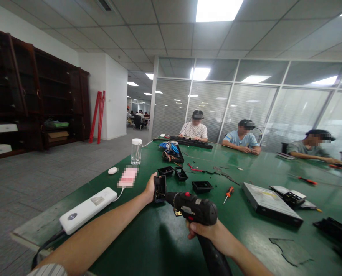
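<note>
My left hand grips a small black plastic housing by its left side, holding it upright with its open face turned to the right. Wrapped around the handle of a black cordless drill is my right hand. The drill points left, and its tip is at the housing's open side; whether the bit touches a screw I cannot make out. Beyond the housing lie similar black housings, one at the left, another beside it and a third to the right.
On the green table stand a white power strip, a lidded glass jar and a black tray of cables. An orange screwdriver and a flat metal drive lie right. Several people sit along the far side.
</note>
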Motion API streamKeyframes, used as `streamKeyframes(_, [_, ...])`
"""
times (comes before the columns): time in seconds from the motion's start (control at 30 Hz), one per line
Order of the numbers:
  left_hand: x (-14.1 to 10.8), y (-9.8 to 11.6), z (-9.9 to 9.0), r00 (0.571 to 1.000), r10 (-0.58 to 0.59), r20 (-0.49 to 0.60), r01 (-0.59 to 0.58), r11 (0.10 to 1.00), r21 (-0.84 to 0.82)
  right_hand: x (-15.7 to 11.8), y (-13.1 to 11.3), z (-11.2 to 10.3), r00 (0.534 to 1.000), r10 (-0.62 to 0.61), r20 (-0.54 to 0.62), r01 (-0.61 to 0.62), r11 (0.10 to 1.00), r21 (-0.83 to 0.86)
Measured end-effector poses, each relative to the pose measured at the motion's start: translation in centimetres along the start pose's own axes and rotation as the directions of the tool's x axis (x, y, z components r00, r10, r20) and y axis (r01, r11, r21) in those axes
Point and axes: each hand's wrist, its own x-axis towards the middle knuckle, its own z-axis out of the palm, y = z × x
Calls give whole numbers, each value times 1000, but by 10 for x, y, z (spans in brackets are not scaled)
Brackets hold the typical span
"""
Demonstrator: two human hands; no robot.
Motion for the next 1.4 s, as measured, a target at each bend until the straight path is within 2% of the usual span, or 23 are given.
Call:
streamKeyframes(0.3, [2, 0, -2, 1000, -14, 7, 14, 1000, -14, 1, 5, -3, 1000, 17, -3, -17, 1000, -9])
streamKeyframes(0.47, [1, -1, -1, 1000, -16, 0, 16, 1000, -12, 0, 0, -1, 1000, 0, 0, 0, 1000, 30])
streamKeyframes(0.87, [6, -4, -6, 1000, -13, -11, 13, 999, -30, -1, -2, 0, 1000, 19, -8, -19, 1000, 6])
streamKeyframes(1.4, [0, -1, -2, 1000, -22, -18, 21, 1000, -21, 0, -6, 0, 1000, 7, 20, -9, 996, 92])
